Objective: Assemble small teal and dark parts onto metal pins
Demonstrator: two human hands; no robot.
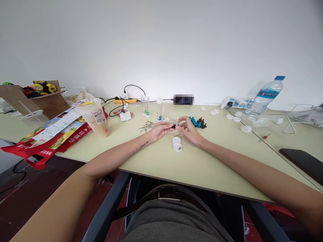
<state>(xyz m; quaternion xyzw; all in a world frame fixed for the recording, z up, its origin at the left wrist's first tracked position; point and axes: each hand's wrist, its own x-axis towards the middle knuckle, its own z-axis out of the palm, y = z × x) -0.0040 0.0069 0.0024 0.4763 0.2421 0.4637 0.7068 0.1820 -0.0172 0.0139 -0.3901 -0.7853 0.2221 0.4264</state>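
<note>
On the pale green table (156, 161), a small black piece (174, 126) is pinched between the left hand (160, 129) and the right hand (188, 129), beside thin metal pins (147, 125) and two white caps (177, 144).

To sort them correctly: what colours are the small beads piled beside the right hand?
The beads are blue and black, seen in the head view.
</note>
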